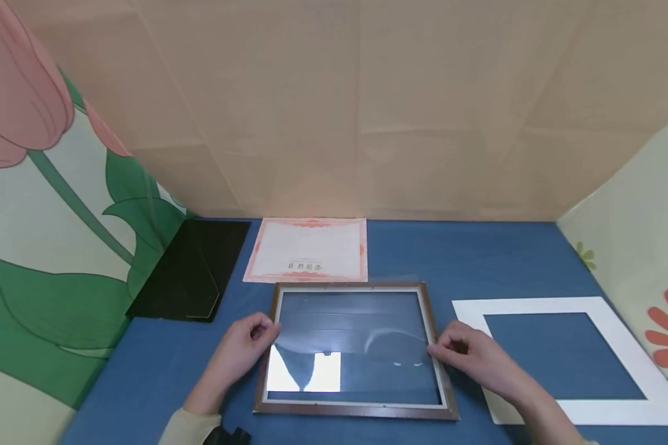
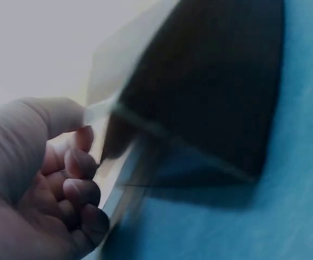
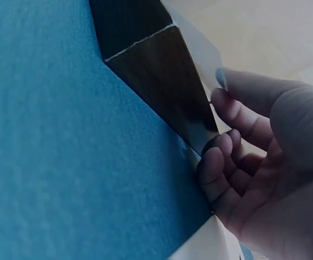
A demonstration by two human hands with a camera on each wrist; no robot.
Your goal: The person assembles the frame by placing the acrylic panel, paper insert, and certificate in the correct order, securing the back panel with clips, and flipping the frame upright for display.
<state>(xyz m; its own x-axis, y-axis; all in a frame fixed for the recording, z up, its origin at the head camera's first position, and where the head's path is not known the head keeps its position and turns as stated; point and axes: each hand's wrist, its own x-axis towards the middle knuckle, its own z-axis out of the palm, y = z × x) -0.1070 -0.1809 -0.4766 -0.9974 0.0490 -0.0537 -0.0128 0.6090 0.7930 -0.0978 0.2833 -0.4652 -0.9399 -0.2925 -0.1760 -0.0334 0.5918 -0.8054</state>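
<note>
A brown picture frame (image 1: 356,410) with a pale inner border lies flat in front of me in the head view. Over its opening is a clear sheet (image 1: 323,371) that catches a bright window-like reflection. At the frame's left side, my left hand (image 1: 240,346) pinches the sheet's edge between thumb and fingers. My right hand (image 1: 475,357) pinches the opposite edge on the right. Both wrist views show curled fingers beside the frame's outer side (image 3: 162,81); the left one is blurred. Whether the sheet touches the frame all round, I cannot tell.
A white mat board (image 1: 584,411) with a rectangular window lies at the right, partly under my right forearm. At the back left is a black backing board (image 1: 192,272). A pink-bordered certificate (image 1: 312,247) lies behind the frame on the blue cloth (image 1: 479,253). Patterned panels flank the table.
</note>
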